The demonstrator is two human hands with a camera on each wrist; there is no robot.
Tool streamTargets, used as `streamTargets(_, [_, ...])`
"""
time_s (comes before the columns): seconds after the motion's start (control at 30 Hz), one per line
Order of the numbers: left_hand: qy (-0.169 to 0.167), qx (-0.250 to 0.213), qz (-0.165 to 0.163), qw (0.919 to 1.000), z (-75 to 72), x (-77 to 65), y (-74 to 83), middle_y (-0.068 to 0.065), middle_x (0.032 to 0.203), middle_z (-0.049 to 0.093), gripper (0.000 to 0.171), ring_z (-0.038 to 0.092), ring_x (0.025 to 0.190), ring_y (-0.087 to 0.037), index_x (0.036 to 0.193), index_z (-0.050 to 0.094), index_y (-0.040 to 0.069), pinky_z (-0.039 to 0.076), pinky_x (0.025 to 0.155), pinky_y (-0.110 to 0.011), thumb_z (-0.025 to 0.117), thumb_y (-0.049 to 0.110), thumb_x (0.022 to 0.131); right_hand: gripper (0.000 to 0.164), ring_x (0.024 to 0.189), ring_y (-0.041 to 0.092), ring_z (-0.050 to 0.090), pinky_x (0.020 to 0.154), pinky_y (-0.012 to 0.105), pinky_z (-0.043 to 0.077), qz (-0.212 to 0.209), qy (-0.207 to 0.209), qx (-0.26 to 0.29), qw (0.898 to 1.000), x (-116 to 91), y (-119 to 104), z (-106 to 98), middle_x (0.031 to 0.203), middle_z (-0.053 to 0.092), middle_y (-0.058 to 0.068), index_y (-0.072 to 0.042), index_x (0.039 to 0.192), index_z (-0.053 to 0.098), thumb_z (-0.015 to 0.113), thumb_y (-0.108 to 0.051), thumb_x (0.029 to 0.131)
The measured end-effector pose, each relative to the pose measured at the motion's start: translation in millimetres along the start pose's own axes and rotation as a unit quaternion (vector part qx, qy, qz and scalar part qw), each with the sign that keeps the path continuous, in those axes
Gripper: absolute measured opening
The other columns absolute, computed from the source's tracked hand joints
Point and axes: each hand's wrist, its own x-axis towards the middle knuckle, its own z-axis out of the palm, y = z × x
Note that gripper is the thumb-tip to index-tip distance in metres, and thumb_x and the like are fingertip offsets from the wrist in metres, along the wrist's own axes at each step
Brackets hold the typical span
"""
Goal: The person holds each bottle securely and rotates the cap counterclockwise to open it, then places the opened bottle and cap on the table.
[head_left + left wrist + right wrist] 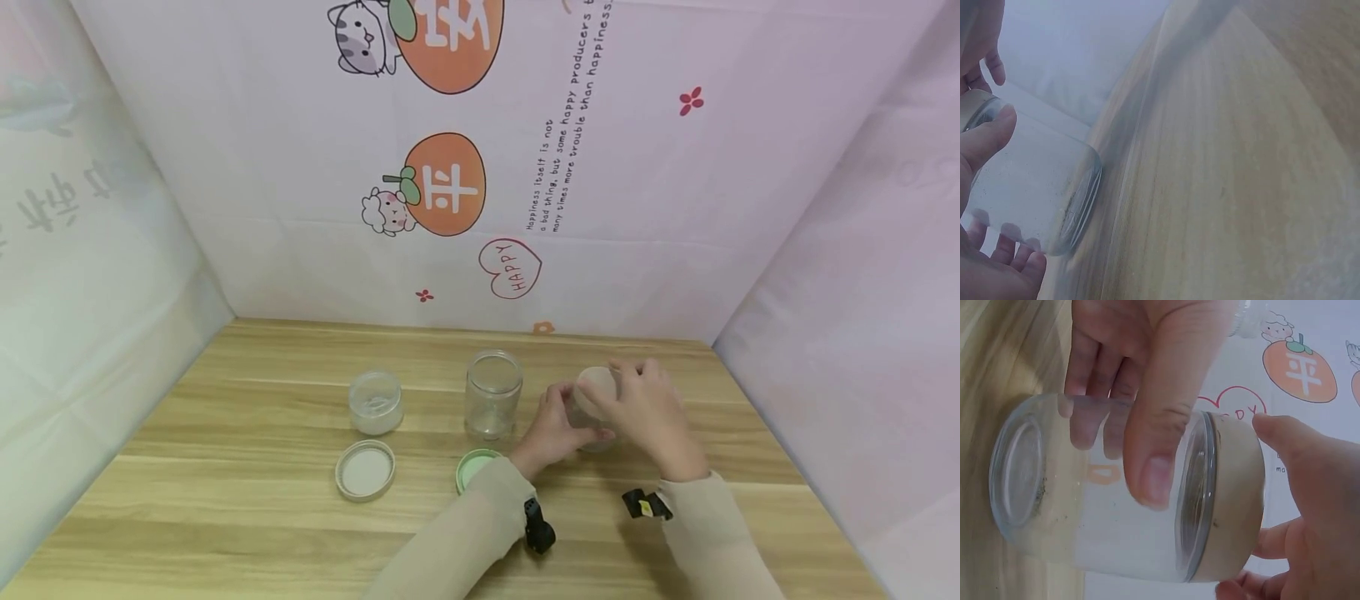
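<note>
At the right of the head view, my left hand (553,431) grips the side of a clear jar (1122,550), thumb on one side and fingers on the other. A cream-coloured lid (1235,500) sits on the jar's mouth. My right hand (651,417) holds this lid from above, with thumb and fingers around its rim. In the right wrist view the jar's clear wall shows nothing inside. The left wrist view has the jar's base (1082,206) close over the wooden table.
Left of my hands stands a tall open clear jar (492,400), with a green lid (474,467) partly behind my left sleeve. Farther left are a short clear jar (376,404) and a pale lid (365,471) on the table (225,492). A printed cloth (315,183) hangs behind.
</note>
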Motion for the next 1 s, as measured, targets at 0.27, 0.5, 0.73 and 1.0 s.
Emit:
streamTargets(0.27, [0.004, 0.01, 0.001, 0.9999, 0.5, 1.6, 0.0, -0.002, 0.135, 0.042, 0.084, 0.045, 0.129, -0.023, 0.14, 0.04, 0.013, 0.04, 0.108, -0.04, 0.09, 0.036, 0.076, 0.082, 0.106, 0.049, 0.05, 0.076, 0.063, 0.046, 0.01, 0.011, -0.005, 1.0, 3, 0, 7, 0.121, 0.051, 0.034, 0.004, 0.132, 0.06, 0.059, -0.067, 0.09])
streamTargets(0.5, [-0.003, -0.005, 0.0, 1.0, -1.7, 2.1, -1.8, -0.002, 0.136, 0.04, 0.081, 0.043, 0.129, -0.023, 0.138, 0.041, 0.016, 0.039, 0.108, -0.043, 0.09, 0.031, 0.076, 0.081, 0.108, 0.047, 0.048, 0.079, 0.064, 0.043, 0.006, 0.025, 0.025, 0.999, 3, 2, 13, 0.122, 0.05, 0.032, 0.005, 0.13, 0.06, 0.059, -0.066, 0.09])
streamTargets(0.73, [-0.008, 0.0, 0.002, 1.0, -2.9, 1.7, -0.9, -0.002, 0.135, 0.04, 0.083, 0.043, 0.129, -0.023, 0.14, 0.041, 0.015, 0.039, 0.108, -0.042, 0.089, 0.035, 0.076, 0.08, 0.115, 0.044, 0.043, 0.087, 0.064, 0.041, 0.001, 0.013, 0.06, 0.998, 4, 8, 14, 0.126, 0.048, 0.028, 0.002, 0.134, 0.058, 0.062, -0.065, 0.09])
streamTargets(1.0, [-0.012, -0.011, 0.004, 0.9999, -3.2, 1.1, -0.6, -0.001, 0.133, 0.041, 0.082, 0.044, 0.127, -0.021, 0.139, 0.04, 0.012, 0.038, 0.108, -0.041, 0.089, 0.035, 0.077, 0.07, 0.108, 0.039, 0.044, 0.084, 0.057, 0.042, -0.032, 0.004, 0.084, 0.996, 8, 16, 10, 0.121, 0.05, 0.026, 0.001, 0.132, 0.062, 0.07, -0.053, 0.089])
